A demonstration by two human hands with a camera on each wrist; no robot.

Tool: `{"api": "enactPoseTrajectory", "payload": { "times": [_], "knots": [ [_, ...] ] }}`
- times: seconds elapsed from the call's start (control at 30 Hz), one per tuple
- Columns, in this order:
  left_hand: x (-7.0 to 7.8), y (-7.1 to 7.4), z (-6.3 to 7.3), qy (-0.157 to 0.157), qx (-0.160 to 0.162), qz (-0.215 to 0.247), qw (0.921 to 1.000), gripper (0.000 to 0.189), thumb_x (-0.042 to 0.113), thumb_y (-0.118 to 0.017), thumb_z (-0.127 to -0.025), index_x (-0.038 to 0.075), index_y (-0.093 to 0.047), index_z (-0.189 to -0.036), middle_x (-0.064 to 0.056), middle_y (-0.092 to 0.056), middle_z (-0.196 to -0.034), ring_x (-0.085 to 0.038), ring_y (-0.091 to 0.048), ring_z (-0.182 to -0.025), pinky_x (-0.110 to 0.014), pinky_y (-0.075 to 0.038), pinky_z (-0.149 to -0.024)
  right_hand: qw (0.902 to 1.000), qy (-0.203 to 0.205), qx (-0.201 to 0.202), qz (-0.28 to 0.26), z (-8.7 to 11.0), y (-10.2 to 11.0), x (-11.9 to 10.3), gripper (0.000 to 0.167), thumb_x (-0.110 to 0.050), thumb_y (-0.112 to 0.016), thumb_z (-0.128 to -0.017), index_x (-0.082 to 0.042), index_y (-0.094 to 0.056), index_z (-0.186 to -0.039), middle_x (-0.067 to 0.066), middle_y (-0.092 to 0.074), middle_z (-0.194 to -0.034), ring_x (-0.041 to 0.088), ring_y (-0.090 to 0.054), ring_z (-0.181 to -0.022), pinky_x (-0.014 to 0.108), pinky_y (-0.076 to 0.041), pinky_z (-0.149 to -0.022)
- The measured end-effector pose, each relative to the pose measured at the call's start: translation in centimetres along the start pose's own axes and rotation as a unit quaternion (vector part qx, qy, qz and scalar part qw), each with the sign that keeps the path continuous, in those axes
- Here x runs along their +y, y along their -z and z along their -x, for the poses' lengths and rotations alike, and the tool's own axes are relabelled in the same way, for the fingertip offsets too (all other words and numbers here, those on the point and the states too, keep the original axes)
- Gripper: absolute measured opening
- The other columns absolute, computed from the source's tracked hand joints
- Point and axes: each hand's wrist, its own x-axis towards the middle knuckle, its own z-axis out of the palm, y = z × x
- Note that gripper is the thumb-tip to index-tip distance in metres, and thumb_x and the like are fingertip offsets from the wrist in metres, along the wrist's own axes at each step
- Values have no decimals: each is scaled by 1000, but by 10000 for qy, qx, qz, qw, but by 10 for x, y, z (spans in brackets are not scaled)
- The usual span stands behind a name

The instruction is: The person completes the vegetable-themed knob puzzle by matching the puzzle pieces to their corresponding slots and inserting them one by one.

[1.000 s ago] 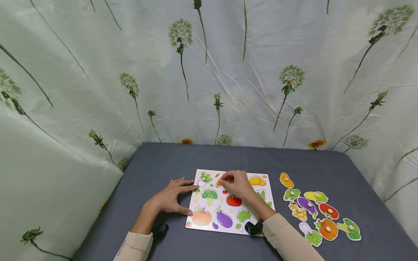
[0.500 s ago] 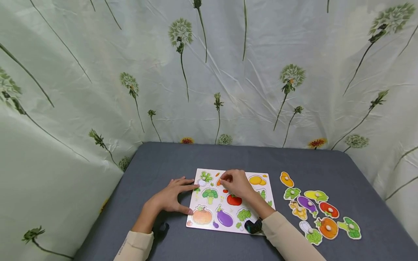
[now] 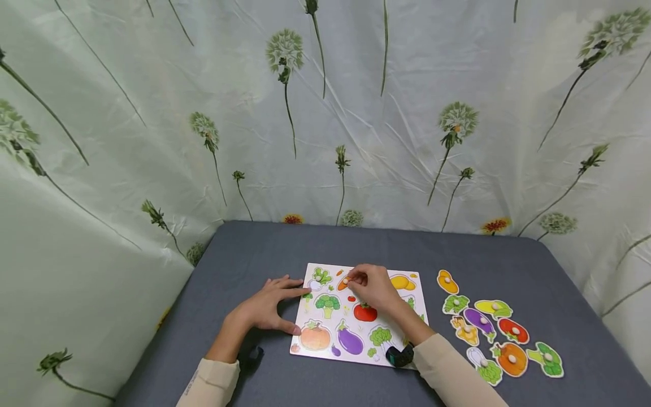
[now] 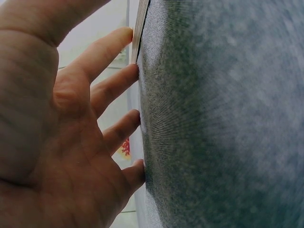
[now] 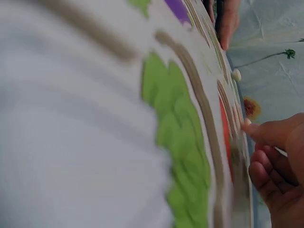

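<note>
A white vegetable puzzle board (image 3: pixel 330 360) lies on the table with pictured shapes on it. At its upper middle, my right hand (image 3: pixel 373 287) pinches the knob of an orange carrot puzzle piece (image 3: pixel 343 284), which sits over the board. In the right wrist view, thumb and fingertips of the right hand (image 5: pixel 280 161) meet at the small pale knob (image 5: pixel 247 122), low over the board's surface. My left hand (image 3: pixel 267 305) spreads its fingers along the board's left edge, thumb and fingertips touching it. The left wrist view shows that hand (image 4: pixel 80 137) with its fingers spread.
Right of the board lie several loose knobbed pieces, among them a purple eggplant (image 3: pixel 479 321), a red tomato (image 3: pixel 513 330), an orange pumpkin (image 3: pixel 510 358) and a broccoli (image 3: pixel 546 359). A floral curtain (image 3: pixel 325 113) hangs behind the grey table (image 3: pixel 285 243).
The right hand has shifted very slightly to the right, and more of the carrot piece and its knob shows. The left hand stays in place.
</note>
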Motion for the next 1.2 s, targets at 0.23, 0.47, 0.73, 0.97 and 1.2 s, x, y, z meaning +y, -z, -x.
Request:
{"api": "enactPoseTrajectory", "payload": {
  "times": [0.23, 0.47, 0.73, 0.97, 1.2],
  "knots": [
    [2, 0, -2, -5, -28, -23, 10000, 92, 60, -86, -73, 31, -52, -153, -6, -39, -165, -42, -20, -158, -72, -8, -123, 9966, 564, 525, 295, 9, 40, 8, 11, -3, -78, -89, -6, -78, -100, 2, -74, -90, 11, -63, -75, 24, -54, -68],
    [0, 1, -2, -86, 15, -3, 10000, 91, 59, -86, -73, 30, -52, -153, -7, -39, -165, -44, -20, -157, -73, -7, -123, 9925, 593, 815, 686, 23, 86, 17, 14, -5, -78, -90, -5, -77, -104, 3, -73, -93, 13, -65, -79, 27, -57, -72],
    [-4, 1, 0, -120, 94, -50, 9999, 92, 61, -86, -72, 31, -52, -152, -7, -39, -165, -44, -20, -157, -73, -8, -122, 9884, 634, 957, 994, 38, 109, 25, 14, -7, -79, -90, -9, -77, -104, 2, -74, -95, 15, -66, -79, 41, -59, -73],
    [-5, -1, -2, -58, 68, -85, 9999, 92, 63, -85, -72, 33, -52, -152, -5, -39, -165, -42, -20, -158, -72, -8, -123, 9855, 602, 986, 1245, 54, 128, 34, 14, -7, -78, -91, -10, -77, -104, 2, -73, -95, 14, -65, -79, 33, -56, -69],
    [-2, -2, -2, -66, 52, -13, 10000, 92, 61, -86, -72, 32, -53, -152, -6, -39, -165, -42, -19, -158, -72, -8, -123, 9803, 527, 1127, 1533, 73, 156, 51, 15, -8, -79, -90, -10, -77, -105, 1, -75, -94, 12, -66, -78, 30, -55, -67]
  ]
}}
